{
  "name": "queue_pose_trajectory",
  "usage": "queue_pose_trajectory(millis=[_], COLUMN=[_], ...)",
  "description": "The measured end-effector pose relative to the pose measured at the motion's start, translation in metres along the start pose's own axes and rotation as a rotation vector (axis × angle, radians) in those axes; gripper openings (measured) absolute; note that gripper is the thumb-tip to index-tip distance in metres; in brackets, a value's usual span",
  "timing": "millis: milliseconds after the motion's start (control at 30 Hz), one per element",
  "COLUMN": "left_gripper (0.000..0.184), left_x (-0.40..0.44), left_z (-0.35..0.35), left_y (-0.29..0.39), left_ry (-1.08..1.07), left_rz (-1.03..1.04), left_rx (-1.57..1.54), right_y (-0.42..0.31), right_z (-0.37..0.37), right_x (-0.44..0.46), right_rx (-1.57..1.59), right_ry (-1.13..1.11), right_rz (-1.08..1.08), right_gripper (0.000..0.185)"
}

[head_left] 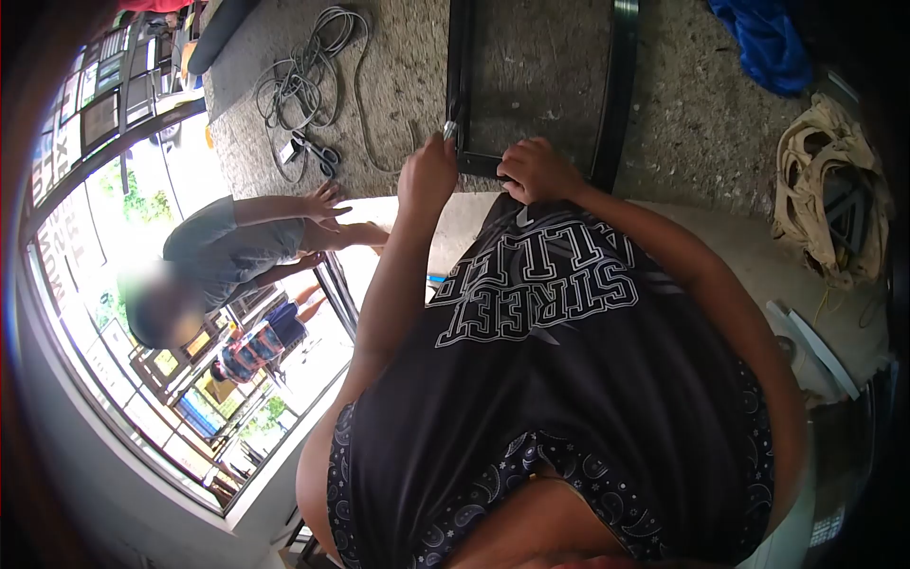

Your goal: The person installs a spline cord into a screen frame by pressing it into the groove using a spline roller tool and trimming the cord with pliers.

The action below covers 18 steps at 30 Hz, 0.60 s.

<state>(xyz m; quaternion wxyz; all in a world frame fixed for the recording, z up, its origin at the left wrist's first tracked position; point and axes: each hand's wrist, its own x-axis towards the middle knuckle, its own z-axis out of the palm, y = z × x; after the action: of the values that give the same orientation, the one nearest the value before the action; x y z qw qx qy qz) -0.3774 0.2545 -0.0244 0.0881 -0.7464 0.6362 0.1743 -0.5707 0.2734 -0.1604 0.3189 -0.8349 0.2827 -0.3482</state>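
At the near left corner of a black rectangular frame, my left hand is closed round a small tool with a shiny metal part; most of the tool is hidden in the fist. My right hand has its fingers curled over the near edge of the same frame, to the right of my left hand. The frame lies on a rough, speckled worktop.
Left of the frame lie a tangled grey cord and black-handled scissors. A person reaches a hand towards the worktop's left edge. Blue cloth and a beige bag are at the right.
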Motion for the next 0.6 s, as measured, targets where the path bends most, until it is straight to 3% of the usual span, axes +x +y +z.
queue_pose_trajectory(millis=[400, 600], left_gripper=[0.037, 0.039], left_x=[0.07, 0.12], left_z=[-0.017, -0.023], left_y=[0.025, 0.031], left_ry=[0.006, 0.024], left_rz=[-0.042, 0.054], left_rx=[0.031, 0.059], right_y=[-0.007, -0.009], right_z=[-0.007, -0.01], right_x=[0.001, 0.003], right_rx=[-0.002, -0.013], right_ry=[-0.044, -0.039], right_rz=[0.037, 0.048], right_gripper=[0.02, 0.02])
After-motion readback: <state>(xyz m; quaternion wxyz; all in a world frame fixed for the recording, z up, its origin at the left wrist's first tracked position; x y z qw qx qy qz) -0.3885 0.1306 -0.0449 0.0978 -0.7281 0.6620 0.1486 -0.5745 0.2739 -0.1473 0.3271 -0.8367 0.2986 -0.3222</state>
